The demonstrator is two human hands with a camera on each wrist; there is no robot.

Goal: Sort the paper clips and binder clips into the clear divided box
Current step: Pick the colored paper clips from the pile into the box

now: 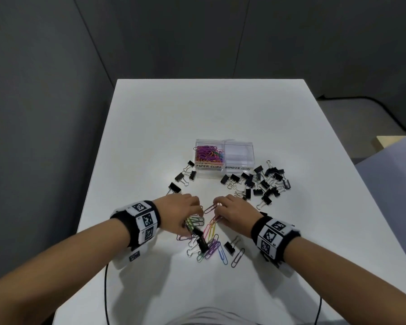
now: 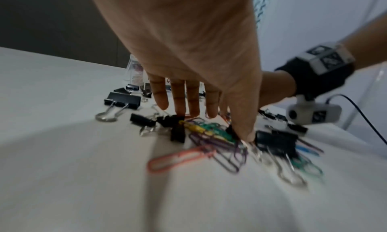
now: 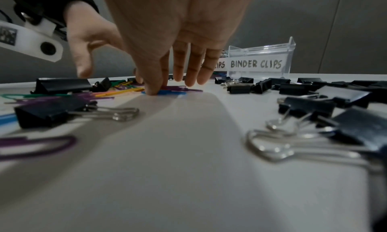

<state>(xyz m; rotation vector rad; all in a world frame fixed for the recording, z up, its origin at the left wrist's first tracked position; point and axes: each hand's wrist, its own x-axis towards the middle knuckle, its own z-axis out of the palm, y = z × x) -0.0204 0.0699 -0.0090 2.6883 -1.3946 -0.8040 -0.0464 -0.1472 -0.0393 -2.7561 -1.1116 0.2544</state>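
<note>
The clear divided box (image 1: pixel 224 158) stands mid-table. Its left part, labelled paper clips, holds several coloured paper clips (image 1: pixel 209 153); the right part (image 3: pixel 259 53), labelled binder clips, holds nothing. Loose coloured paper clips (image 1: pixel 209 240) lie in a pile near me, with black binder clips (image 1: pixel 202 243) mixed in. My left hand (image 1: pixel 192 216) reaches down onto the pile's left side, its straight fingers (image 2: pixel 180 103) and thumb touching clips. My right hand (image 1: pixel 217 214) is at the pile's far right, with its thumb (image 3: pixel 153 88) pressing a blue paper clip (image 3: pixel 171 92) and the other fingers straight.
A heap of black binder clips (image 1: pixel 265 181) lies right of the box front, and several more (image 1: pixel 185 177) lie at its left. One binder clip (image 1: pixel 230 248) and a grey paper clip (image 1: pixel 238 258) sit by my right wrist. Cables (image 1: pixel 106 289) hang at the table's near edge.
</note>
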